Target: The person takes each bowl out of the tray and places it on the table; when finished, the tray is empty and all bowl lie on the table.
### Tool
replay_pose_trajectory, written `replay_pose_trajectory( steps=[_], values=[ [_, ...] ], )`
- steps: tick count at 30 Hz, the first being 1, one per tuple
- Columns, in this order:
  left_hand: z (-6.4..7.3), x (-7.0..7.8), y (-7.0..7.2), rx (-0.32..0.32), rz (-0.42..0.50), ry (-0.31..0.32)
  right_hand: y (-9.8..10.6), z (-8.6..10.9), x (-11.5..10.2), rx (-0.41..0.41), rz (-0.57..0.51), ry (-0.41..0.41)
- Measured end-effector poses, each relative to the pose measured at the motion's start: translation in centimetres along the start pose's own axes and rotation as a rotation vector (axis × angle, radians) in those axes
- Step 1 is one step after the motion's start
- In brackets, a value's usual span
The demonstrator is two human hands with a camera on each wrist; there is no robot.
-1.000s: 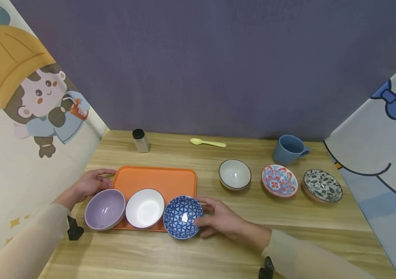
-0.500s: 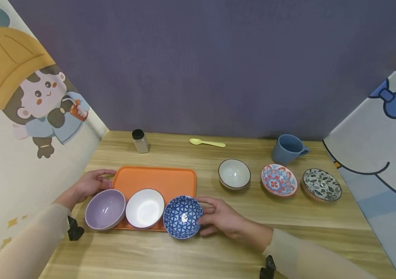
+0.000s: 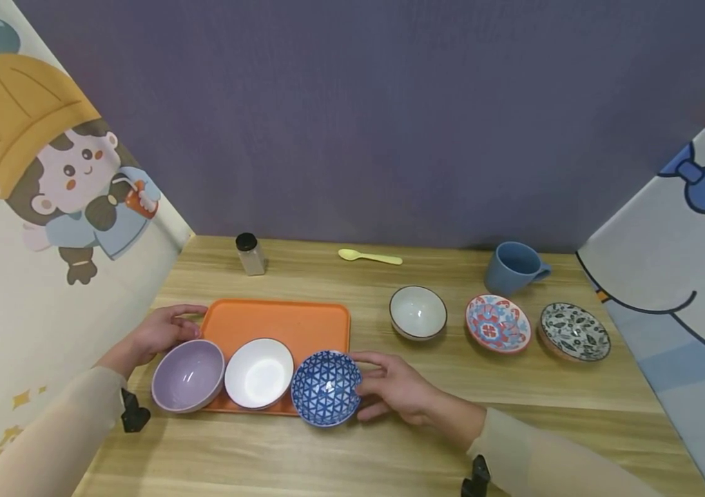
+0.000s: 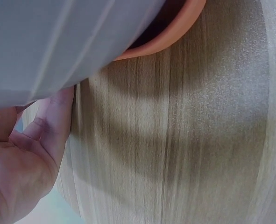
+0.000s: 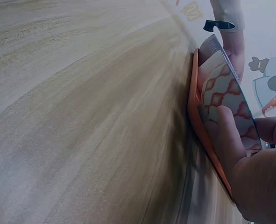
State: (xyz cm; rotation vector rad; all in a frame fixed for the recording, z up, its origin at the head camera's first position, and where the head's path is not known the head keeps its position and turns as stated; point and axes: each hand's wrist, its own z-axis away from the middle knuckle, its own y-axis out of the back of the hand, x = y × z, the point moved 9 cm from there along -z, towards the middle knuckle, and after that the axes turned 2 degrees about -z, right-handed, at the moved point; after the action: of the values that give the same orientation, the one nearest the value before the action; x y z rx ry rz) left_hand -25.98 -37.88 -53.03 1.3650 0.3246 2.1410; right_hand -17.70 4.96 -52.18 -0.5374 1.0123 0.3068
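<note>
Three bowls stand in a row along the near side of an orange tray (image 3: 277, 315): a purple bowl (image 3: 188, 377), a white bowl (image 3: 259, 373) and a blue patterned bowl (image 3: 326, 388). My left hand (image 3: 163, 331) lies at the tray's left edge, just behind the purple bowl, fingers extended; the bowl's wall hides part of it in the left wrist view. At the tray's right end, my right hand (image 3: 398, 388) has its fingers loosely spread beside the blue bowl. In the right wrist view, its thumb (image 5: 227, 133) is against that bowl's outer wall.
Right of the tray are a small white bowl (image 3: 418, 313), a red-and-blue patterned dish (image 3: 498, 324) and a leaf-patterned dish (image 3: 574, 332). A blue mug (image 3: 512, 268), a yellow spoon (image 3: 369, 257) and a black-capped jar (image 3: 250, 255) stand or lie along the back wall.
My right thumb has drawn back from over the blue bowl's rim to its outer side. The left hand and the bowls show no clear movement.
</note>
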Motion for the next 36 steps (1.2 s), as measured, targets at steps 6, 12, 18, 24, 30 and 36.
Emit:
replay_pose_trajectory(
  steps=[6, 12, 18, 24, 30, 36],
  values=[
    [0.0, 0.1, -0.1, -0.003, 0.009, -0.008, 0.2, 0.1, -0.4, -0.003, -0.030, 0.005],
    [0.0, 0.1, -0.2, -0.009, 0.018, -0.006, 0.8, 0.6, -1.5, 0.009, -0.036, 0.023],
    [-0.1, 0.2, 0.0, 0.010, 0.000, -0.018, 2.2, 1.5, -2.5, 0.028, -0.048, 0.054],
    [0.0, 0.2, 0.0, 0.017, -0.020, -0.023, 4.4, 3.3, -3.3, 0.068, -0.034, 0.081],
    [0.0, 0.1, -0.1, 0.014, -0.032, -0.012, 7.5, 5.8, -4.3, 0.137, -0.025, 0.104],
    [-0.1, 0.3, 0.0, 0.011, -0.032, -0.027, 10.7, 8.6, -4.9, 0.196, -0.016, 0.124]
  ],
)
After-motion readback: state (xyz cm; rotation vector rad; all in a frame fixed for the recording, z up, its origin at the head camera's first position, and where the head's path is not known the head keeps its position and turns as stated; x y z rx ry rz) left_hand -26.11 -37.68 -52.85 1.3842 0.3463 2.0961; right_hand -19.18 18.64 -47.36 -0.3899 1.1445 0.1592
